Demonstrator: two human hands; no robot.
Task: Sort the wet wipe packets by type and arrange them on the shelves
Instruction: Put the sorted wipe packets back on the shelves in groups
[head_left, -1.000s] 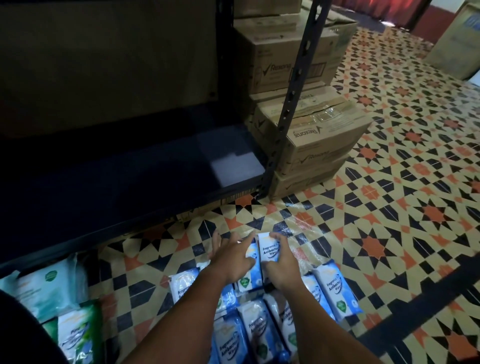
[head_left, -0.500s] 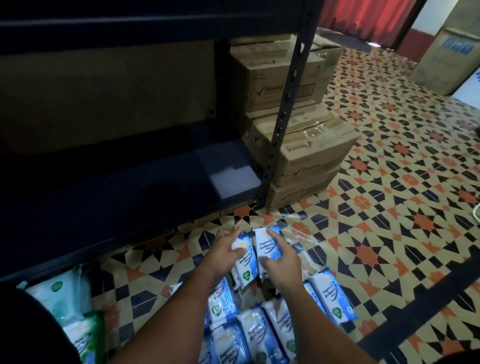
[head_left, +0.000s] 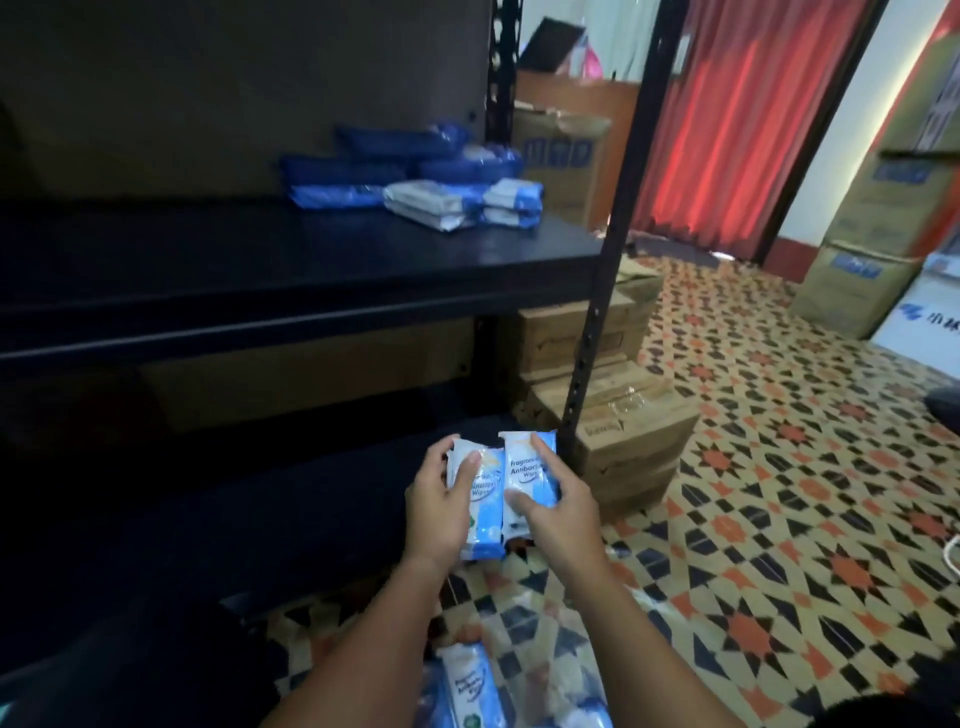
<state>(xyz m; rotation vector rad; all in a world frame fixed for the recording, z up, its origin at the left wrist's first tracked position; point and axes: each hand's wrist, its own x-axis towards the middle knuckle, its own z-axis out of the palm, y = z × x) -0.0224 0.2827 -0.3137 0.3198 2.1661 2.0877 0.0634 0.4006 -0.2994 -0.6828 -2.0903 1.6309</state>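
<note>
Packets now raised off the floor (fingers wrapped over fronts).

Dim, motion-blurred, wide-angle edge warp

The middle shelf lies bare at left; blue packets crowd its right end beside the upright post.

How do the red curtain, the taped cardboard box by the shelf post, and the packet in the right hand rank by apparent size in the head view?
1. red curtain
2. cardboard box
3. packet gripped by the right hand

The packet is nearest the camera, so its true size is flattered.
</note>
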